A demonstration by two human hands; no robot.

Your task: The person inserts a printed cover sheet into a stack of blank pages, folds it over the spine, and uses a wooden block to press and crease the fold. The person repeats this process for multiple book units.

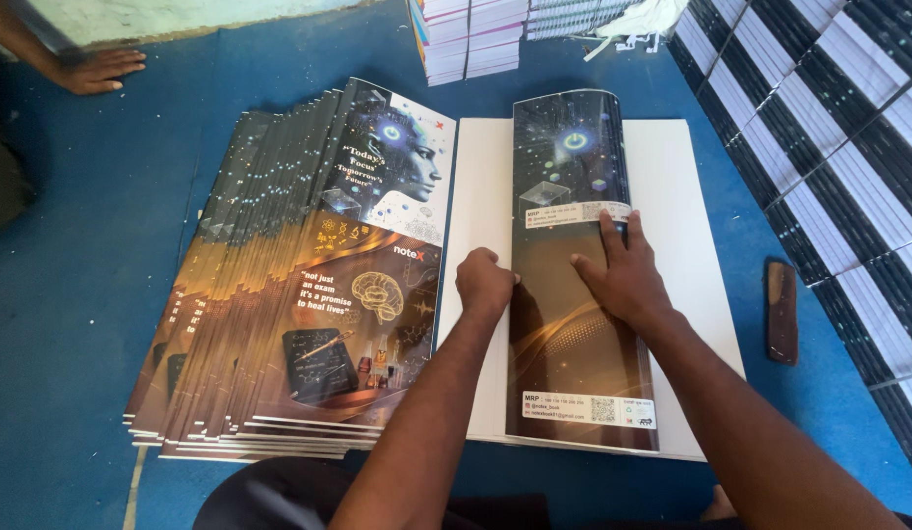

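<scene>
A printed cover sheet (573, 324) lies folded over on a white sheet (691, 236), dark with blue and orange artwork. My left hand (483, 283) is a closed fist pressing on the fold at the cover's left edge. My right hand (621, 273) lies flat on the cover, fingers stretched toward a white label strip. To the left spreads a fanned stack of several similar printed covers (299, 294), its top sheet showing a robot-like head and a brain drawing.
Everything lies on a blue floor covering (103, 245). Stacks of bound books (470, 34) stand at the top, rows of dark-spined book stacks (838, 147) at the right. A dark brown block (781, 311) lies right of the white sheet. Another person's hand (98, 71) rests at top left.
</scene>
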